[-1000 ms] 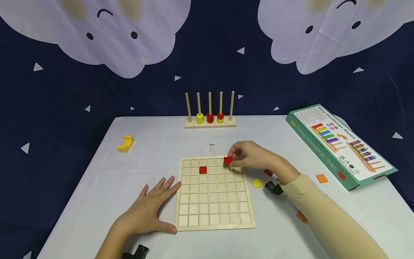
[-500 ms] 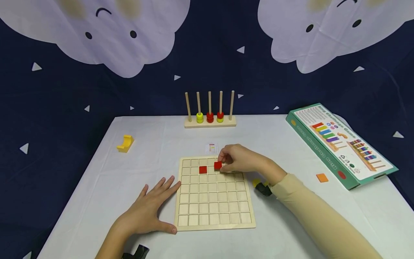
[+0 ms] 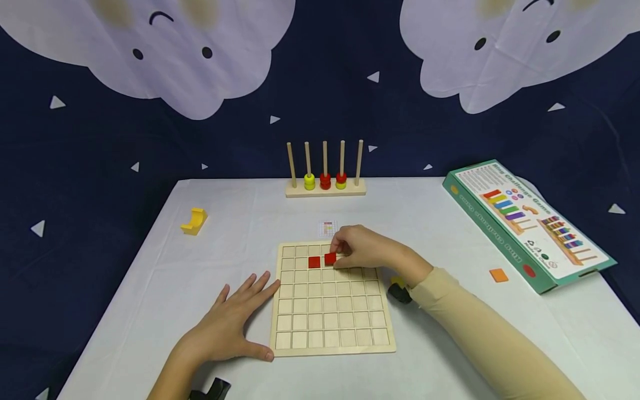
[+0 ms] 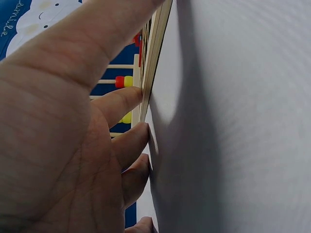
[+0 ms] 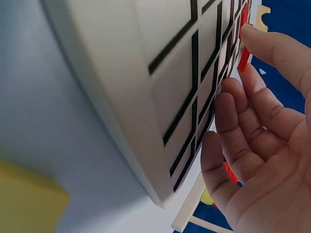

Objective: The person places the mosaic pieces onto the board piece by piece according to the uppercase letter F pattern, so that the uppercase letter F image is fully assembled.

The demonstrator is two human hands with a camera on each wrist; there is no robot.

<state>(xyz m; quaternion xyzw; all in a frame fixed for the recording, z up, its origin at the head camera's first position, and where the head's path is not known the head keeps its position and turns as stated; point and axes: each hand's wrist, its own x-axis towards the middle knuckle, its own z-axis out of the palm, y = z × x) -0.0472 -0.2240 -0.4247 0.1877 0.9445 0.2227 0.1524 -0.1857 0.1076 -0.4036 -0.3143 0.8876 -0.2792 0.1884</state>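
Observation:
My right hand [image 3: 367,247] pinches a red square tile [image 3: 330,259] between thumb and fingers, close over the second row of the wooden grid board [image 3: 331,352]. In the right wrist view the held tile [image 5: 244,59] shows edge-on between thumb and forefinger; the other fingers curl loosely near the board. Another red tile [image 3: 314,262] lies in a cell just left of it. Spread flat on the tablecloth, my left hand [image 3: 225,325] touches the board's left edge with forefinger and thumb. The left wrist view shows its fingertips along that edge [image 4: 156,53].
A small printed pattern card [image 3: 328,228] lies behind the board. Further back stands a peg rack [image 3: 325,191] with red and yellow rings. A game box [image 3: 530,228] and an orange tile [image 3: 498,275] are at right, a yellow curved block [image 3: 194,222] at left.
My right hand has carried the red tile leftward and slightly nearer, from the board's back right toward the other red tile. The left hand has stayed in place.

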